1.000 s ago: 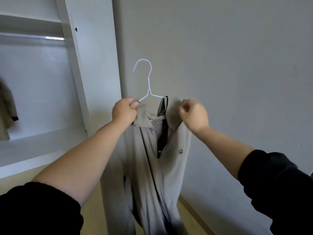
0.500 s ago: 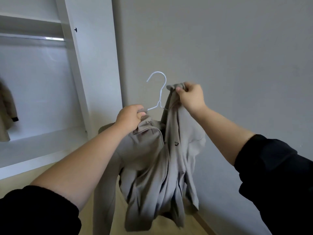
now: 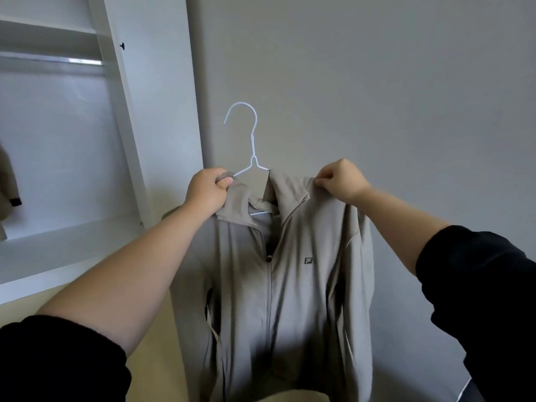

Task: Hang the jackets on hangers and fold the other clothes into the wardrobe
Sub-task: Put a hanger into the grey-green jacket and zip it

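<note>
Since half a second ago the beige jacket (image 3: 290,285) has gone from a crumpled bundle to a flat spread. It now hangs in the middle of the frame with its zipped front towards the camera and a small logo (image 3: 308,260) on the chest.

The left hand (image 3: 207,188) is left of centre, much where it was. Its fingers are curled tight round the jacket's collar edge together with the left arm of the white wire hanger (image 3: 252,140). The hanger now stands more upright, with its hook rising clear above both hands against the wall. Its lower wire shows just inside the neck opening.

The right hand (image 3: 340,179), which was lifted beside the hook gripping bunched collar, has dropped and moved out to the right. It is now level with the left hand, and its thumb and fingertips pinch the fabric at the jacket's shoulder next to the collar. Black sleeves (image 3: 478,285) are pushed up both forearms.

The open white wardrobe (image 3: 150,111) fills the left of the frame. A metal rail (image 3: 58,60) runs across its upper left, with a white shelf (image 3: 58,250) below. A tan garment (image 3: 7,187) already hangs at the far left edge, mostly cut off. A strip of pale yellowish floor (image 3: 174,358) shows at the bottom, between the left arm and the jacket. Behind the jacket, a plain grey wall (image 3: 377,82) takes up the centre and right.
</note>
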